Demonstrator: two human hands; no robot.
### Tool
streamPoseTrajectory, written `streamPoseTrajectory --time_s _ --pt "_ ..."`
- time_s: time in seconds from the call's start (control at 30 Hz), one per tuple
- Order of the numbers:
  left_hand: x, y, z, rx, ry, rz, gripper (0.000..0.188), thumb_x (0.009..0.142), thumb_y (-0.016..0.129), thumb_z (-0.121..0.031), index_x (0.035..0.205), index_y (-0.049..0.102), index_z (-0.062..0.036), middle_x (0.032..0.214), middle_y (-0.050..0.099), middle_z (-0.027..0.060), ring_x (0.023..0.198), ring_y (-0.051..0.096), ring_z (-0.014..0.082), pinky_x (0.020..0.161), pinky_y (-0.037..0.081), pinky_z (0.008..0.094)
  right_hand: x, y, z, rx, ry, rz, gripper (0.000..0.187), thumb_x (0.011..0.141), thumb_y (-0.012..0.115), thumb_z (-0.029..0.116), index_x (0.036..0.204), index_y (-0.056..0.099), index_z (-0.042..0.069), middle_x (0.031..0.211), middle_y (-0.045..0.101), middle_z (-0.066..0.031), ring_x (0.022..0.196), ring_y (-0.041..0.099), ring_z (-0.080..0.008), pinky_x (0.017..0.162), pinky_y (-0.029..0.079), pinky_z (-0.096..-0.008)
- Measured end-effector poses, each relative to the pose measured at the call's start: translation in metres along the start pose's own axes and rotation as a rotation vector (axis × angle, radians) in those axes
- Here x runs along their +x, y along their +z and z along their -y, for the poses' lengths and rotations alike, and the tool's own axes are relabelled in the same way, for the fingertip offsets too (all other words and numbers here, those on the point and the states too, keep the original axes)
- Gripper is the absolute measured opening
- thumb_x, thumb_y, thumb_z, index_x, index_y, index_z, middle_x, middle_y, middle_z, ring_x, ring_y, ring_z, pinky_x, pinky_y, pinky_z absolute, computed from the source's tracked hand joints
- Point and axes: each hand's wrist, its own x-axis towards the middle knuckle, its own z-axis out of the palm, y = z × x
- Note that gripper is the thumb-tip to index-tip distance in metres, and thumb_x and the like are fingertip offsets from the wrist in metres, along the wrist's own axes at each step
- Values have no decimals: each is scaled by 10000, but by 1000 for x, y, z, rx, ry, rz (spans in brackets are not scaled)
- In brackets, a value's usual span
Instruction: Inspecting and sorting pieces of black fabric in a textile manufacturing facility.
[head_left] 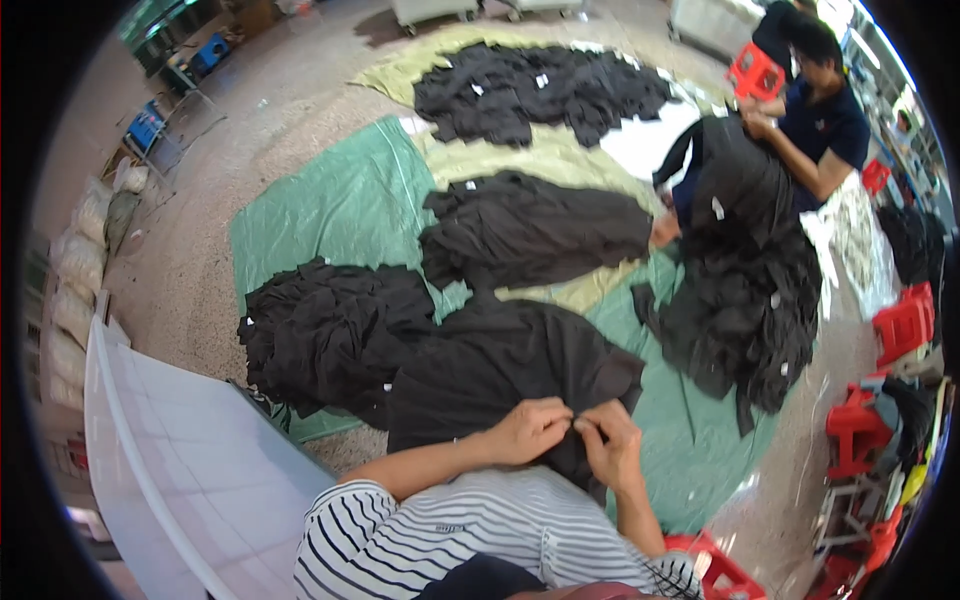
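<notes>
A black garment is spread over my lap, with its collar-like band lying to the right. My left hand pinches the cloth near its lower right part, fingers pressed together. Close beside it, my right hand grips the same garment between thumb and fingers. The fingertips of both hands almost meet at a dark edge of the cloth. Whether a small item sits between them is too fine to make out.
Piles of black garments lie left, ahead and farther off on green and yellow sheets. At the right a co-worker handles black cloth above another heap. Red stools line the right; a white bin stands left.
</notes>
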Motion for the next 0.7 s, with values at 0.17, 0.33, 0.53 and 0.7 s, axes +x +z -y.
streamPoseTrajectory --time_s 0.17,0.33,0.53,0.7 --pt "4 1 -7 -297 -387 -101 125 872 619 -74 847 632 48 726 617 5 720 526 36 618 444 243 7 -2 13 17 52 -77 49 772 649 -57 802 633 -21 756 601 -136 694 601 -296 619 484 -355" --pt "12 -4 -21 -500 -513 -122 129 901 608 -70 883 676 39 725 594 -49 664 474 10 576 388 192 8 0 14 72 110 -94 92 760 685 -57 839 649 -27 771 610 -106 690 602 -238 613 483 -321" --pt "1 3 -19 -419 -399 -173 84 873 600 -25 823 626 37 674 532 -33 629 432 22 548 364 215 -6 8 5 455 469 -62 56 841 692 33 850 664 -15 752 575 6 668 492 -76 607 384 -208" --pt "-6 13 -15 -376 -332 -252 83 870 602 -22 812 629 30 651 520 -50 608 421 17 534 354 212 -22 25 -17 853 712 -103 89 886 683 87 853 673 5 756 537 57 687 441 -27 601 349 -196"
